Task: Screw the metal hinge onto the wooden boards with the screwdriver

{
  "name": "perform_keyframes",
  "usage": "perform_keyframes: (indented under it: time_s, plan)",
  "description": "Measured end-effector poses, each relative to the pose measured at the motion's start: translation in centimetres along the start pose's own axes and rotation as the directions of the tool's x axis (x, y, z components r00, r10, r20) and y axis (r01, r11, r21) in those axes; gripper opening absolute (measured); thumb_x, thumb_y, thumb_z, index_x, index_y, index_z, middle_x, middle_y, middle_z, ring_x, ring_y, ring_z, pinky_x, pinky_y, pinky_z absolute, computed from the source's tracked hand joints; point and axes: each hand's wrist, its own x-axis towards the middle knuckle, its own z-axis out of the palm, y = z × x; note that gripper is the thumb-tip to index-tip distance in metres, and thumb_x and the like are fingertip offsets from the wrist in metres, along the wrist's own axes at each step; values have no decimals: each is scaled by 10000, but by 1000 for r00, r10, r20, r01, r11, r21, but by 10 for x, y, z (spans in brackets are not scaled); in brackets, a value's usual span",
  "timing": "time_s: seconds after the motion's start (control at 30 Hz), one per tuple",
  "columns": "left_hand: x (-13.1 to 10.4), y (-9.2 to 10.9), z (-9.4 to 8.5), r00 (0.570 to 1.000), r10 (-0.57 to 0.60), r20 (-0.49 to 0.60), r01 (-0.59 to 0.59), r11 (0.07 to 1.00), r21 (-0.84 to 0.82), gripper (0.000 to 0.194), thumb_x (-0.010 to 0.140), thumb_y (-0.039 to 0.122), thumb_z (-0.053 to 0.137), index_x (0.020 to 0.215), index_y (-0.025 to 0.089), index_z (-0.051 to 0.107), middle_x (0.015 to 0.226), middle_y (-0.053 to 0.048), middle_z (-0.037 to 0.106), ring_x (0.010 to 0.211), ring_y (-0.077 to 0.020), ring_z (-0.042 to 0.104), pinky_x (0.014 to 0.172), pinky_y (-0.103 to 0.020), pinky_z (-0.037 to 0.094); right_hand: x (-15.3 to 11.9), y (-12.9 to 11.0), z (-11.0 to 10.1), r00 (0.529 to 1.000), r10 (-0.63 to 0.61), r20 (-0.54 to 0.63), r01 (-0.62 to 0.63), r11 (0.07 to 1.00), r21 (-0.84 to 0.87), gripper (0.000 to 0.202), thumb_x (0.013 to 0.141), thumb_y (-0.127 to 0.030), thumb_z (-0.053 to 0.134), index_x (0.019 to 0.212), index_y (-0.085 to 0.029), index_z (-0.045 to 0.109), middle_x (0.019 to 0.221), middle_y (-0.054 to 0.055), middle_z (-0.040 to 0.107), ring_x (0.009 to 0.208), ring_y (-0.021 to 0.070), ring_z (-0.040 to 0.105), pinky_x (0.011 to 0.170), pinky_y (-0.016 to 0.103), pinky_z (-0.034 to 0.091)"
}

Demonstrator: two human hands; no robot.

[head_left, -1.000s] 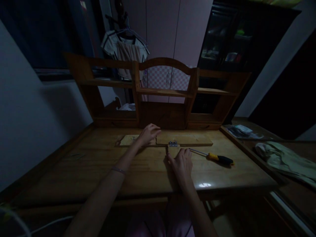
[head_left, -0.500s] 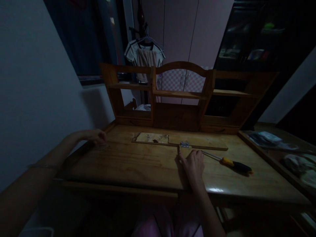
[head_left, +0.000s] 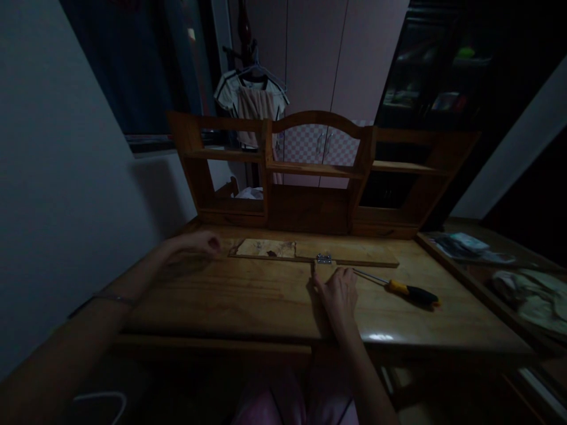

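My right hand (head_left: 337, 292) is low over the desktop, thumb and fingers on either side of a small wooden piece (head_left: 326, 270) below a metal hinge (head_left: 323, 258). The hinge sits against the front edge of a long, narrow wooden board (head_left: 354, 255), whose left part is pale and stained. Beside my right fingers lies a screwdriver (head_left: 414, 292) with a yellow and black handle, its shaft tip close to them. My left hand (head_left: 201, 242) hovers near the board's left end, fingers pinched together; whatever is between them is too small and dark to make out.
A wooden shelf unit (head_left: 310, 171) stands along the back of the desk (head_left: 248, 295). On the right, a lower surface holds plastic packets (head_left: 469, 243) and cloth (head_left: 531, 295). A wall (head_left: 88, 177) borders the left side. The room is dim.
My left hand has lifted off the desktop at the left and moved right toward the board. My right hand keeps its place at the hinge. The view has shifted slightly.
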Motion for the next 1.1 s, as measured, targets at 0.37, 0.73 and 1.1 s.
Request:
perform_keyframes:
  time_s: [0.37,0.73,1.1]
  plan:
    - [93,213,190,821,437,-367,-562,734,-381,298,779,358,674,960,121,668,865,-36,650,735,-119,536,652,-214,409,0,-1,-2,1000,7,12,-7,1000,4,503,862,-512,674,1033,-45,592,1078,205,516,1027,338,485,853,374,421]
    - [99,206,201,810,423,-407,-563,756,-334,200,797,306,673,937,166,699,923,-24,657,802,-129,584,728,-218,452,1,-3,-1,1000,10,5,-10,1000,-9,484,820,-498,723,1007,-75,582,1019,165,515,1005,331,481,861,393,430]
    - [97,208,204,748,543,-381,-629,763,-149,116,815,255,667,893,185,714,921,-27,673,895,-164,588,849,-270,429,0,-4,-2,1000,24,2,-24,1000,-6,459,855,-498,684,1011,-77,586,1032,173,512,1025,339,482,853,390,426]
